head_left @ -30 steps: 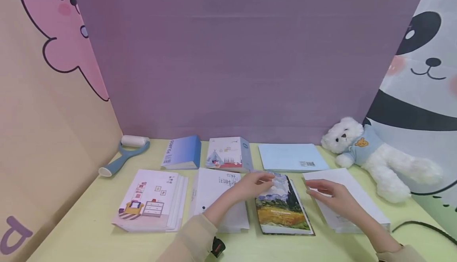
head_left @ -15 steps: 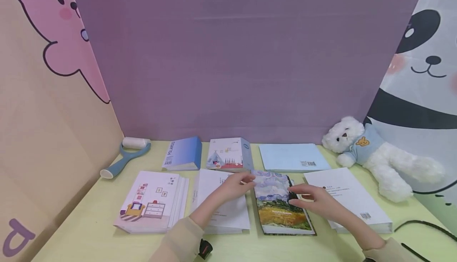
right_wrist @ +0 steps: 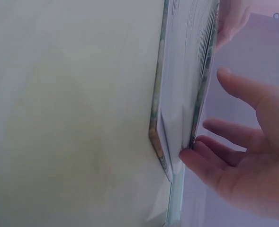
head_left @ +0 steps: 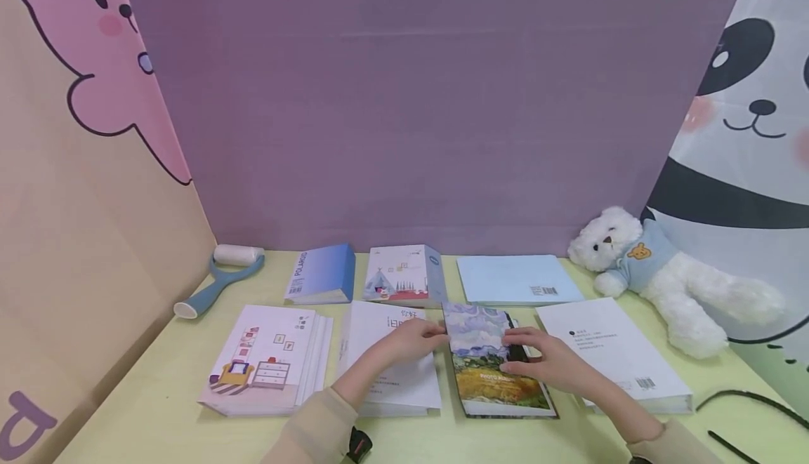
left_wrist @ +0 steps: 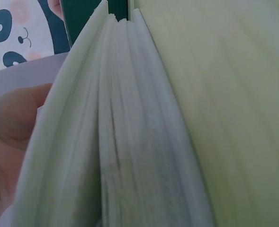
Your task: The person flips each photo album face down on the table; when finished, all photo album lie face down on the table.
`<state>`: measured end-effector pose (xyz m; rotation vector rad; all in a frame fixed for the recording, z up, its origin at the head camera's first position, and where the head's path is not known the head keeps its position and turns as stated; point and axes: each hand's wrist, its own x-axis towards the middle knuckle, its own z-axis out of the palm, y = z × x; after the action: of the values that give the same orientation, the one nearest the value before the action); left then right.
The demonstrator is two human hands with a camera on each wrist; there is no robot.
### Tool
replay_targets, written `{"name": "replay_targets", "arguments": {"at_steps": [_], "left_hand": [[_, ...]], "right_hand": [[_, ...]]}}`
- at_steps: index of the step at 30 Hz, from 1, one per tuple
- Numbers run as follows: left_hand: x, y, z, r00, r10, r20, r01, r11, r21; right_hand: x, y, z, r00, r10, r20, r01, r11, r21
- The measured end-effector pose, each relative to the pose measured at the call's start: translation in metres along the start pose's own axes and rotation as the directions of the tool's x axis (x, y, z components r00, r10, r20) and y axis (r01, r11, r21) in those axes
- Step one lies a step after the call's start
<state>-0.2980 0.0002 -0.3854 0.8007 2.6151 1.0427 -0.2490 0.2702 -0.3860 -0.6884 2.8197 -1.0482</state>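
A photo album (head_left: 496,394) with a painted landscape cover lies on the table between my hands. My left hand (head_left: 407,341) reaches over a white book (head_left: 395,390), with its fingertips at the album's left edge. My right hand (head_left: 556,362) is over the album's right side, with thumb and fingers spread apart. In the right wrist view, fingertips of the right hand (right_wrist: 253,146) touch the album's cover edge (right_wrist: 203,90), while the thumb stands off it. The left wrist view is filled by the white book's page edges (left_wrist: 134,123), with part of the left hand (left_wrist: 9,137) behind.
A pink-and-white album (head_left: 265,359) lies at left and another white book (head_left: 619,352) at right. Behind are a blue album (head_left: 322,271), an illustrated album (head_left: 398,271) and a light blue book (head_left: 512,278). A lint roller (head_left: 218,285) and teddy bear (head_left: 657,274) flank them.
My right hand has moved left from above the right-hand white book onto the photo album. My left hand has drawn back from over the album to its left edge.
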Motion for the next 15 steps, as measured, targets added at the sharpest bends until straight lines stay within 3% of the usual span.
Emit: {"name": "replay_targets", "arguments": {"at_steps": [6, 15], "left_hand": [[-0.0008, -0.0003, 0.0005, 0.999, -0.012, 0.035, 0.013, 1.000, -0.002], [-0.0011, 0.0036, 0.0009, 0.996, -0.037, 0.085, 0.036, 0.999, 0.016]], "right_hand": [[0.0018, 0.0048, 0.0005, 0.999, 0.007, 0.050, -0.009, 0.999, 0.043], [0.0004, 0.0014, 0.0007, 0.998, 0.029, 0.054, -0.031, 0.999, 0.044]]}}
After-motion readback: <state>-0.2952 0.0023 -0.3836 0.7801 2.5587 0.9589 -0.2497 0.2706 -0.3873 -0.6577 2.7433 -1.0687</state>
